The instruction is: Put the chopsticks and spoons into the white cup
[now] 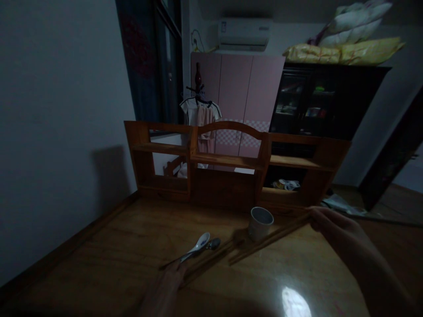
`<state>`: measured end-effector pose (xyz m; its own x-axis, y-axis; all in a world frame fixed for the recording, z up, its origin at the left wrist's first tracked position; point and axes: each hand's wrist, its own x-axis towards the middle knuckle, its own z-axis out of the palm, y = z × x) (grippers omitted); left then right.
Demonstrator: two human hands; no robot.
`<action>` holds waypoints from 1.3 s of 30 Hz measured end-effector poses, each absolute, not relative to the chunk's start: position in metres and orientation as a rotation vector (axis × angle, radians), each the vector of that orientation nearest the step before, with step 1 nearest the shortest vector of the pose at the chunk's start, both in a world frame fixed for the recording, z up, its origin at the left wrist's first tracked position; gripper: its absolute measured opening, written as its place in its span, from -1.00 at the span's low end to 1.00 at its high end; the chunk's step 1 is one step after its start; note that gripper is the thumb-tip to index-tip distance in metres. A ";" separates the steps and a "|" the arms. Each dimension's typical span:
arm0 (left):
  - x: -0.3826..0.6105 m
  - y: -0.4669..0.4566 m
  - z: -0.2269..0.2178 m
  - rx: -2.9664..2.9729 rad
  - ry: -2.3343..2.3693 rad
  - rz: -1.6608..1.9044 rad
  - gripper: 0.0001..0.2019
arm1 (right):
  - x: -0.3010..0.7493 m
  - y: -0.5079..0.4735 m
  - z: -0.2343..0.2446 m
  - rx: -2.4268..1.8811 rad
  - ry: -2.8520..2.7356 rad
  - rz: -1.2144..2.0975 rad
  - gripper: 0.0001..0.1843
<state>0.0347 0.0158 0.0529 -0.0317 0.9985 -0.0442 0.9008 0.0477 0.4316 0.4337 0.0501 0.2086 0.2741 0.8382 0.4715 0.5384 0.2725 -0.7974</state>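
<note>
Pinched between the fingers of my right hand (333, 224) is the far end of a pair of wooden chopsticks (274, 237). They slant down to the left, passing in front of a light metal cup (260, 223) that stands upright. My left hand (167, 281) rests low over the table, fingers stretched out, its fingertips by the handle end of a white spoon (201, 241) with a blue mark. Whether they touch is too dark to tell. Beside it lies a metal spoon (214, 243), its handle mostly hidden. Dark strips right of my left hand look like shadows.
The wooden tabletop (132, 246) meets a white wall (59, 132) on the left. A wooden shelf unit (228, 162) runs along its back edge, with small items (286, 185) in the right compartment. Pink wardrobe (233, 88) and dark cabinet (357, 101) stand behind.
</note>
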 end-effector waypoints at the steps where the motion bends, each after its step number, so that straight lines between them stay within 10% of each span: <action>1: 0.036 0.016 0.055 1.918 1.992 0.429 -0.56 | 0.435 0.051 0.204 -1.417 -1.393 0.386 -0.57; 19: 0.105 0.009 0.041 1.839 1.336 1.068 -0.64 | 0.389 0.024 0.209 -1.335 -1.650 0.505 -0.74; 39: 0.162 0.014 0.002 1.732 1.063 0.997 -0.72 | 0.323 0.012 0.204 -0.971 -1.880 0.693 -0.84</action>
<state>0.1624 0.0144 0.0024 0.3204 0.9279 0.1906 0.2500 -0.2770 0.9278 0.3234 0.0118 0.2040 -0.3038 0.8392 0.4511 0.3461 0.5383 -0.7684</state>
